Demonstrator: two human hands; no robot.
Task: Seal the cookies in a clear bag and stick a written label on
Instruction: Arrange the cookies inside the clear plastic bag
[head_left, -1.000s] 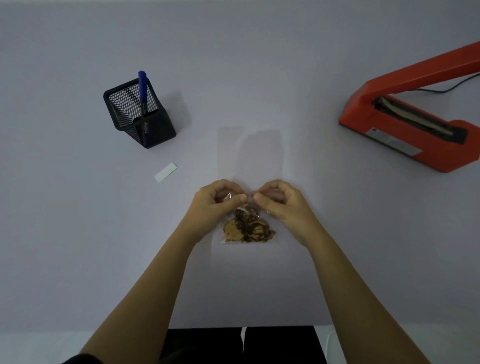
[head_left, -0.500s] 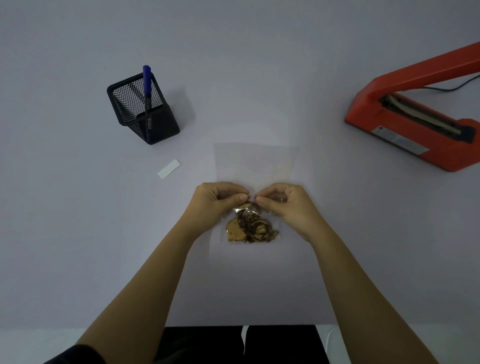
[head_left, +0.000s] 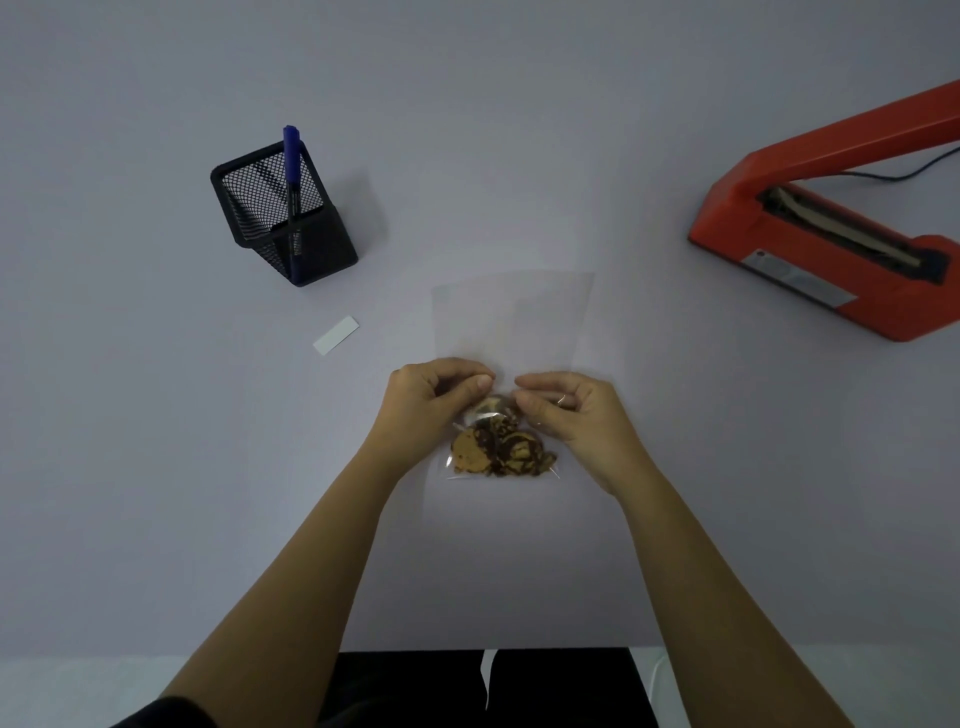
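Observation:
A clear bag (head_left: 511, 317) lies flat in the middle of the table, its empty upper part stretching away from me. Brown, chocolate-marbled cookies (head_left: 498, 449) are bunched at its near end. My left hand (head_left: 434, 402) and my right hand (head_left: 569, 410) pinch the bag just above the cookies, thumbs and forefingers nearly meeting. A small white label (head_left: 336, 335) lies on the table to the left of the bag. A blue pen (head_left: 292, 176) stands in a black mesh holder (head_left: 280, 218) at the back left.
A red heat sealer (head_left: 831, 223) with its arm raised sits at the right, its black cable trailing off behind. The table's near edge runs just in front of my lap.
The upper part of the bag has spread wider and flatter on the table. My hands have stayed pinched above the cookies, with the fingertips a little further apart.

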